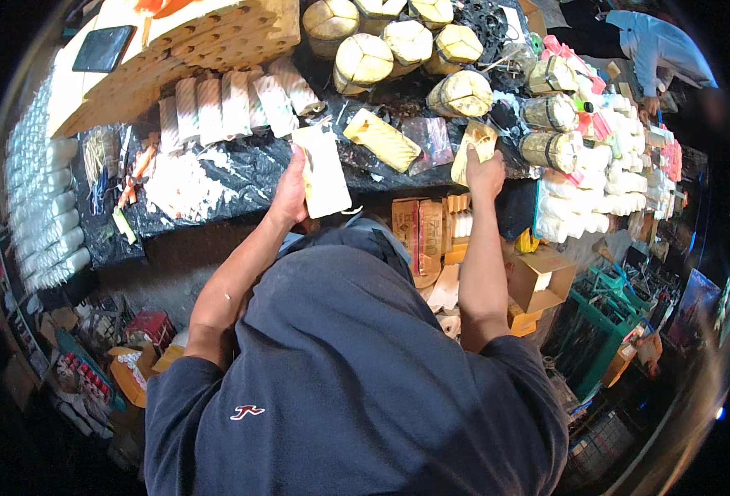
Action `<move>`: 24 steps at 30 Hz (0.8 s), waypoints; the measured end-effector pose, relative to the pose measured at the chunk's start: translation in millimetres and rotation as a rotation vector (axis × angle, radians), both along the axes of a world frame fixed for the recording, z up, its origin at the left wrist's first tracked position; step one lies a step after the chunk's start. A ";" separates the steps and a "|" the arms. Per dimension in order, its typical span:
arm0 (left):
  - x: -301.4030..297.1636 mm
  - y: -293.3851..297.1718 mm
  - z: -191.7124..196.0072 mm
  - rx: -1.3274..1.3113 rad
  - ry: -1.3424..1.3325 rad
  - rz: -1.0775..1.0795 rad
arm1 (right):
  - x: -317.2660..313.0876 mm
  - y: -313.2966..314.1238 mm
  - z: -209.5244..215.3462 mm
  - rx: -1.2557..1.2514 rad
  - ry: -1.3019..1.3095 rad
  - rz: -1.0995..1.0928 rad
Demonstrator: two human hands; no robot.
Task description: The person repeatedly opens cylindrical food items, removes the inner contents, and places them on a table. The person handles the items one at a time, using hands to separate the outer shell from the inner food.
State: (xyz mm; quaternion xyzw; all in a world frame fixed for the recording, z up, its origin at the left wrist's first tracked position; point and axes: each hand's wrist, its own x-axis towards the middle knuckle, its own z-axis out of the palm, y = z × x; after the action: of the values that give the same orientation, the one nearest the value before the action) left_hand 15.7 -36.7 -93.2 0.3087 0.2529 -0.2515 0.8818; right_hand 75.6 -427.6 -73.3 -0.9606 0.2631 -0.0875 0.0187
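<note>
My left hand is closed on the side of a white rectangular block, which stands tilted over the table's near edge. A short white string hangs by its lower corner. At the right, my right hand grips the lower end of a pale yellow mould piece with a hollowed face. Between my hands a similar yellow mould piece lies on the black plastic sheet. Next to it is a clear wrapped packet. White blocks with pinkish slanting stripes lie in a row beyond my left hand.
Several banded yellow cylinders stand at the back. A holed yellow board carries a dark phone. White wrapped goods are stacked at the right, and cardboard boxes sit below the table edge. Another person is at the far right.
</note>
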 end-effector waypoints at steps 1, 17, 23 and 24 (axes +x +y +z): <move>0.2 -4.8 5.0 0.058 -0.036 0.018 | -7.1 10.3 -1.4 -0.187 -0.080 0.049; -0.8 -38.9 30.3 0.601 -0.259 0.223 | -31.1 245.2 26.6 0.870 0.316 0.468; -3.6 -24.7 20.1 0.932 -0.210 0.237 | -27.6 262.6 16.0 0.874 0.321 0.528; -3.5 -22.5 20.2 0.930 -0.218 0.281 | -27.1 266.8 16.7 0.863 0.334 0.520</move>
State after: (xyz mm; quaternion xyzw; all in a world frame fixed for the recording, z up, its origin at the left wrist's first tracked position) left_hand 12.2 -59.3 -73.0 0.6567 0.2839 0.0428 0.6974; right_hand 48.4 -160.7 -56.6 -0.8999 0.0278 0.1906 0.3914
